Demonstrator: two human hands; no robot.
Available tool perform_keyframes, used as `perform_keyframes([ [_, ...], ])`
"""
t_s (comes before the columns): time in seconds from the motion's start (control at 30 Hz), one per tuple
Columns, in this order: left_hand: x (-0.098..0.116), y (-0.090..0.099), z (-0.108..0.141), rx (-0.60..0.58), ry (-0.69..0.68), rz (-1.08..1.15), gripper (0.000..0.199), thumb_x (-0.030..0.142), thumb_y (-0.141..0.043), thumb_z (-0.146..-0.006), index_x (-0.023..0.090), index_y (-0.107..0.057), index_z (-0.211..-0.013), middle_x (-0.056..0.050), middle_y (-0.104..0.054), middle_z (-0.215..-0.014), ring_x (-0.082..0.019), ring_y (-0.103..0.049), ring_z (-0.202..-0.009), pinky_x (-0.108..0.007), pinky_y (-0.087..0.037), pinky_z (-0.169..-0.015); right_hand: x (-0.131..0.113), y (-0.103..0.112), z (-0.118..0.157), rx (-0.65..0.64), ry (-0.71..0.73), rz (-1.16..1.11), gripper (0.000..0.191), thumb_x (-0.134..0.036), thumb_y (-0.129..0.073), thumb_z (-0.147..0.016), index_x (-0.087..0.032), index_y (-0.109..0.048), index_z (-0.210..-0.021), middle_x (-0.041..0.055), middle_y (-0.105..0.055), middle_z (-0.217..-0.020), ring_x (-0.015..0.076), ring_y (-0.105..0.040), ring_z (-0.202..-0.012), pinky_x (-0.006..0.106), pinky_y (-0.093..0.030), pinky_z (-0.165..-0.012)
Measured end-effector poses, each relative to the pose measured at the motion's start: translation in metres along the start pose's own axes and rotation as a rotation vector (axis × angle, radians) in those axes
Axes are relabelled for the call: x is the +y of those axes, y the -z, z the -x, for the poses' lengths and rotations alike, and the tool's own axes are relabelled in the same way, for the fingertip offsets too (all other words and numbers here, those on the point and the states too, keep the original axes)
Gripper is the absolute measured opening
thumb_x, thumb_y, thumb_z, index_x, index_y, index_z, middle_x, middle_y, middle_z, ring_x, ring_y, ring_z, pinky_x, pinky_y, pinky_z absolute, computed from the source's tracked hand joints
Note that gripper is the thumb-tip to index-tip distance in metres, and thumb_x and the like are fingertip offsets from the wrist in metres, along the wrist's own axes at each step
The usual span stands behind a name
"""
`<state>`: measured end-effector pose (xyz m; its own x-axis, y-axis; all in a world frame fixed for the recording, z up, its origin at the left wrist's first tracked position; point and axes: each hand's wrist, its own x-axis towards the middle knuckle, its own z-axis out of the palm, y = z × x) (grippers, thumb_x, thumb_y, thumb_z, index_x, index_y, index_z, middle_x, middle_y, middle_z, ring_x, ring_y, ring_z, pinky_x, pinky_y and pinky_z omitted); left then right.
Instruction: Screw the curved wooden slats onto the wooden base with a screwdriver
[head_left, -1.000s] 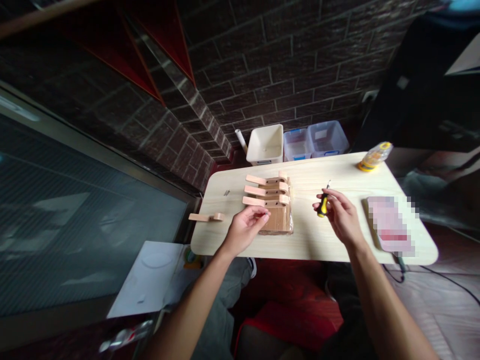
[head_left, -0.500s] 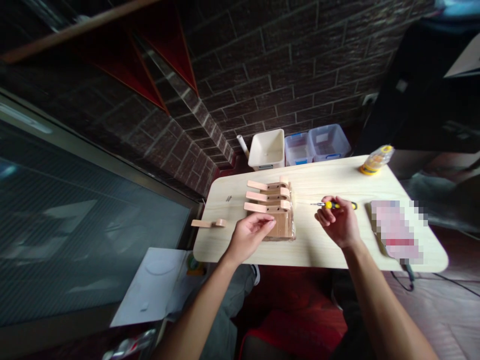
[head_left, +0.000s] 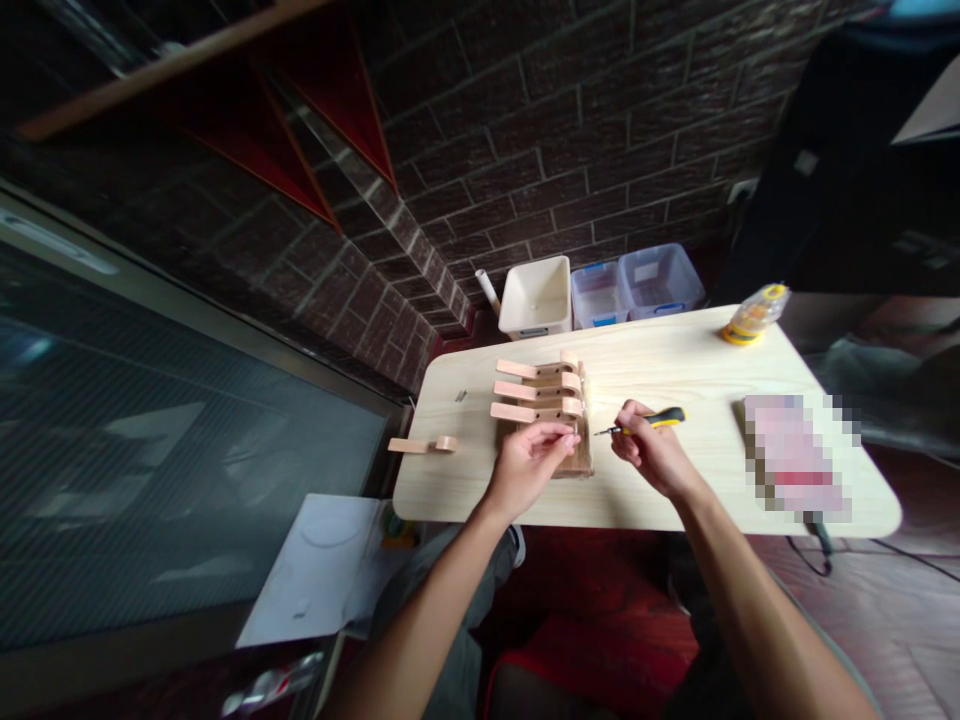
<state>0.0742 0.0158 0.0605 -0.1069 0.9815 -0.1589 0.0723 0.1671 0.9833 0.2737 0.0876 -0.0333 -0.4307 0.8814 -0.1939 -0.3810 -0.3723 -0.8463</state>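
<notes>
My right hand (head_left: 651,448) grips a screwdriver (head_left: 666,417) with a yellow and black handle, its thin tip pointing left. Close to that tip, the fingers of my left hand (head_left: 534,462) are pinched together; what they hold, if anything, is too small to make out. Beneath the left hand lies a brown block (head_left: 583,462) that looks wrapped in clear film. Three pale wooden hooks (head_left: 536,412) with dark holes lie across the block, curled ends to the right. Another wooden hook (head_left: 420,446) rests alone at the table's left end.
On the pale wooden table (head_left: 675,360) stand a clear bottle-shaped container (head_left: 756,315) with yellow ends and a blurred pinkish object (head_left: 795,450). Small dark bits (head_left: 461,396) lie at left. Behind the table are a cream bin (head_left: 536,300) and clear plastic boxes (head_left: 660,280).
Both hands have come closer together. My right hand has moved left with the screwdriver, now tilted with its tip lower. My left hand has shifted slightly right over the block.
</notes>
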Motion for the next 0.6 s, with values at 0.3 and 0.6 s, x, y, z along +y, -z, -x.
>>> perform_keyframes([
  [0.3,-0.009,-0.013,0.008,-0.037,0.066,0.04,0.037,0.05,-0.086,-0.084,0.018,-0.074,-0.098,-0.012,-0.084,-0.103,-0.024,-0.081,-0.093,-0.04,-0.066,-0.094,0.004,-0.014,0.006,0.005,-0.039,-0.001,0.037,-0.043,-0.067,-0.103,-0.02,-0.066,-0.132,0.0101,-0.069,-0.131,0.0227,-0.071,-0.108,0.044,-0.063,-0.091],
  [0.6,-0.002,-0.017,0.011,-0.007,0.09,0.061,0.04,0.05,-0.086,-0.083,0.015,-0.073,-0.098,-0.012,-0.084,-0.102,-0.022,-0.08,-0.091,-0.037,-0.066,-0.09,0.007,-0.015,0.002,-0.028,-0.025,-0.033,0.036,-0.042,-0.067,-0.103,-0.02,-0.066,-0.131,0.0096,-0.07,-0.13,0.0219,-0.071,-0.106,0.043,-0.063,-0.09],
])
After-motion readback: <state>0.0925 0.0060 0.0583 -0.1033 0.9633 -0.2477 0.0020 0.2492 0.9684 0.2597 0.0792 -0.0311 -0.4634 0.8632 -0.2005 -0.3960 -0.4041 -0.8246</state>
